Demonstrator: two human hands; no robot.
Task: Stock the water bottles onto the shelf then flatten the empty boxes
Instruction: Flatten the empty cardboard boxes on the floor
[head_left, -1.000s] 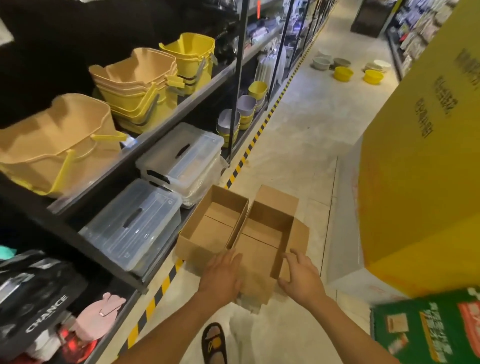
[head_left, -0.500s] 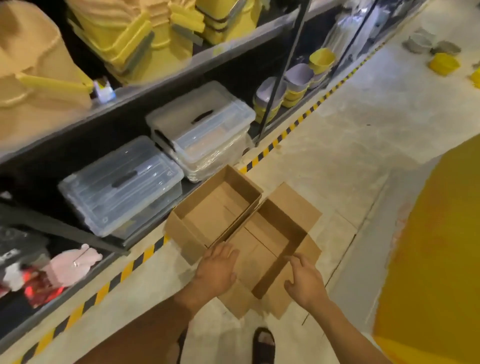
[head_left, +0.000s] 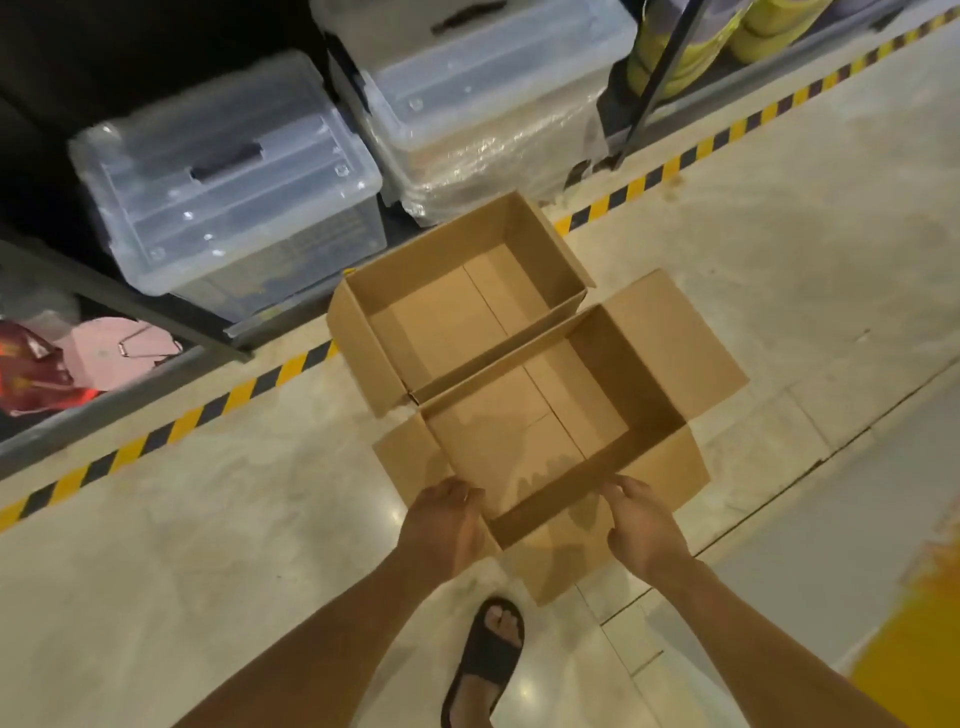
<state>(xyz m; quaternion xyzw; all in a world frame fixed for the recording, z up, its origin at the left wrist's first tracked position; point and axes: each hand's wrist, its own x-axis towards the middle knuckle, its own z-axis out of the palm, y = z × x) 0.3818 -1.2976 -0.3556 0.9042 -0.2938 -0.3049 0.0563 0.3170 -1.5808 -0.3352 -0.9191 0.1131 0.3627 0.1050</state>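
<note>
From the head camera, two empty cardboard boxes sat open on the pale floor (head_left: 208, 545), touching side by side. The far box (head_left: 457, 312) lay against the striped tape (head_left: 208, 410) below the bottom shelf (head_left: 156, 306), which held clear lidded bins (head_left: 228, 171). The near box (head_left: 524, 431) had its flaps spread outward. The left hand (head_left: 444, 525) curled its fingers over that box's near left corner, grasping it. The right hand (head_left: 644, 527) had bent fingers at the near wall's top edge; whether it gripped, I could not tell. A sandalled foot (head_left: 491, 660) stood between the arms
</note>
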